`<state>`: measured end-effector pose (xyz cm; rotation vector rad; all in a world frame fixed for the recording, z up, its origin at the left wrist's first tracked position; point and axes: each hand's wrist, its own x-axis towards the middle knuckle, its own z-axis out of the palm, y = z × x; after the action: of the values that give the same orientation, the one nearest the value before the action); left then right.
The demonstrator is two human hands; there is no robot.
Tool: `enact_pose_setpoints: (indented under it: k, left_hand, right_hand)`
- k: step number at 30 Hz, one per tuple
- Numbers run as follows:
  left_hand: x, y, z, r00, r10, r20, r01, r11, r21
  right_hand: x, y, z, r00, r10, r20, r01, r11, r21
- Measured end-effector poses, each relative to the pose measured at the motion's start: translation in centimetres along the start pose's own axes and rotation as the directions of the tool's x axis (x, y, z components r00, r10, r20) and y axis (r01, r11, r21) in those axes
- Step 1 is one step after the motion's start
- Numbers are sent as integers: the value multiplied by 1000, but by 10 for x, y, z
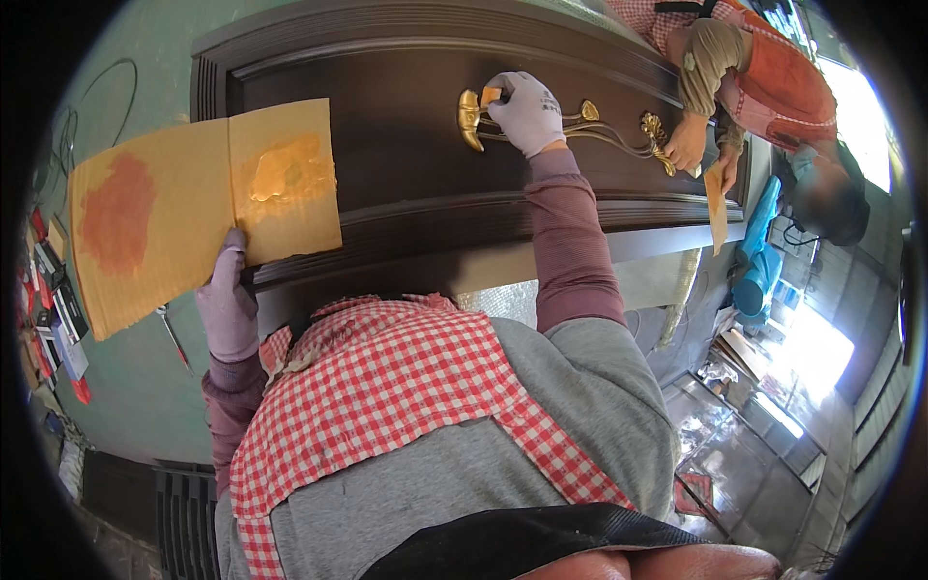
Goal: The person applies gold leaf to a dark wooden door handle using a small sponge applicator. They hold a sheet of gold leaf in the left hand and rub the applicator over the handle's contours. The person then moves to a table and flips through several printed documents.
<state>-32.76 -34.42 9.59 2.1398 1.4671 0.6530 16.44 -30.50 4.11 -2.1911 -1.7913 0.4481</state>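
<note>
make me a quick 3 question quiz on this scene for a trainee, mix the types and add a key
1. Multiple choice: what does the person's left hand hold?
a) a paint roller
b) a cardboard sheet
c) a screwdriver

2. True or false: the person's right hand, near the curved gold fitting, wears no glove.

3. Fill in the blank: as pictured, the reddish smear is on the ____ part of the sheet, and the orange-yellow smear is on the other.

Key: 1. b. 2. False: it wears a pale glove. 3. left.
</note>
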Motion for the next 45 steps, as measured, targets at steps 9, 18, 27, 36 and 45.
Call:
enact_pose_setpoints:
  k: [9,18,27,36,45]
  left_hand:
    - [2,5,-1,998,59,26,-59,998,11]
    - [-3,4,1,999,41,7,-41,999,-18]
    - [1,14,0,998,58,-1,-58,998,-20]
    - [-3,9,7,994,105,-8,-105,991,-87]
    - [9,50,15,989,136,54,-129,984,-120]
  right_hand:
    - [-16,-11,13,978,-210,16,208,951,-230]
    - [-10,-26,11,986,-88,143,117,970,-214]
    - [-19,-21,7,970,-184,160,204,971,-122]
    - [-25,-13,-3,968,-136,209,164,979,-123]
    - [-70,-118,-69,994,-100,-44,101,688,718]
